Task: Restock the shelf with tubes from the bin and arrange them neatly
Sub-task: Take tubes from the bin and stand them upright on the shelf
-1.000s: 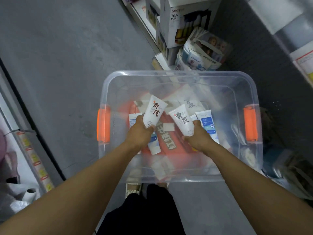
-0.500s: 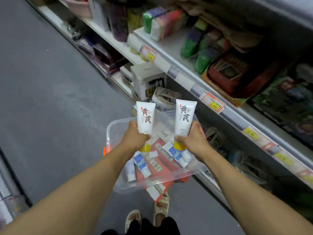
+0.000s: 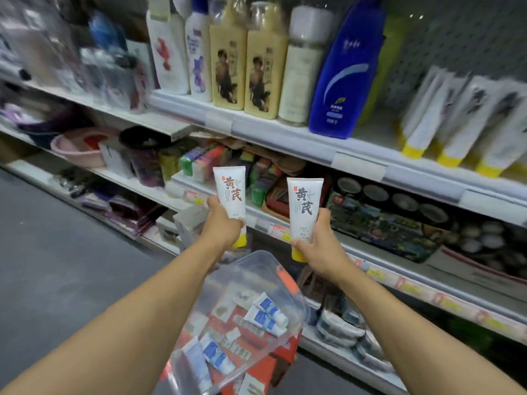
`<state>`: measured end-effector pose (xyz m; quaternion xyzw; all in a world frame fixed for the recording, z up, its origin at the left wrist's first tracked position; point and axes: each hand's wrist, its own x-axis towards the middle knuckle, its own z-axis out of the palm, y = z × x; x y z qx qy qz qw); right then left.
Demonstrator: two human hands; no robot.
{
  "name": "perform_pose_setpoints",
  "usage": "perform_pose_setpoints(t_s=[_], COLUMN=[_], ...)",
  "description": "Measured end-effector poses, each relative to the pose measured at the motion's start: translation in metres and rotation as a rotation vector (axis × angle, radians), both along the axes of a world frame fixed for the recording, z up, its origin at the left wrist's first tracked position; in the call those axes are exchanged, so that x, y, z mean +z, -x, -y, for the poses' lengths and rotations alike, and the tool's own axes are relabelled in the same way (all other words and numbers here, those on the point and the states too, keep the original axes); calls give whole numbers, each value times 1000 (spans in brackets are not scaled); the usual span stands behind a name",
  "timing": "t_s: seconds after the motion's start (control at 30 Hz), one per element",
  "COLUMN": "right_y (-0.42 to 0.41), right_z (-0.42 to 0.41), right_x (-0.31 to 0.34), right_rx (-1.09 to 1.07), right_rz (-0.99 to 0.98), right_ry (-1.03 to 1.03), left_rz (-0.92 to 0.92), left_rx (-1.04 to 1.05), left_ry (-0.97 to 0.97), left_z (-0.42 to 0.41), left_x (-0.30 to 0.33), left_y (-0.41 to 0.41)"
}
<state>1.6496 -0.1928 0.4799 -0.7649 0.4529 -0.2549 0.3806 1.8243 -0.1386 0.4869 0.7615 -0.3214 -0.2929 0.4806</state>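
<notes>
Here, left hand [image 3: 221, 223] and right hand [image 3: 316, 246] each clasp an upright tube, caps partly hidden, shelf tubes [image 3: 456, 124] blurred.

We cannot read the blurred tubes on the upper shelf [image 3: 462, 129] at right. The frame's lower edge cuts off the clear bin [image 3: 265, 269], and the far-left goods [image 3: 57, 58] smear.

Tube in my left hand [image 3: 224, 223]: white tube [image 3: 230, 192], dark and rust-red characters, yellow cap. Tube in my right hand [image 3: 316, 246]: same white tube [image 3: 304, 205], same lettering, yellow cap. Bin [image 3: 242, 309]: clear plastic, orange handle; small white tubes with blue labels [image 3: 268, 312] inside. Shelf [image 3: 285, 129]: white edge. Shampoo bottle [image 3: 342, 75]: deep blue, pale swoosh. Two cream-yellow bottles [image 3: 248, 61].
</notes>
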Motion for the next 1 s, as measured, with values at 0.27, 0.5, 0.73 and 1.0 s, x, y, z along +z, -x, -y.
perform_pose_setpoints(t_s=[0.27,0.5,0.73,1.0], right_y=[70,147,232,320], right_z=[6,19,40,86], right_x=[65,97,118,144], right_rx=[-243,-455,-601,-668], right_rz=[60,95,134,138], right_ry=[36,100,168,266], left_rz=[79,113,205,298], left_rx=[-187,-417,-555,-568], left_ry=[71,150,226,302], left_z=[36,75,116,169], left_x=[58,90,117,135], left_y=[60,139,233,325])
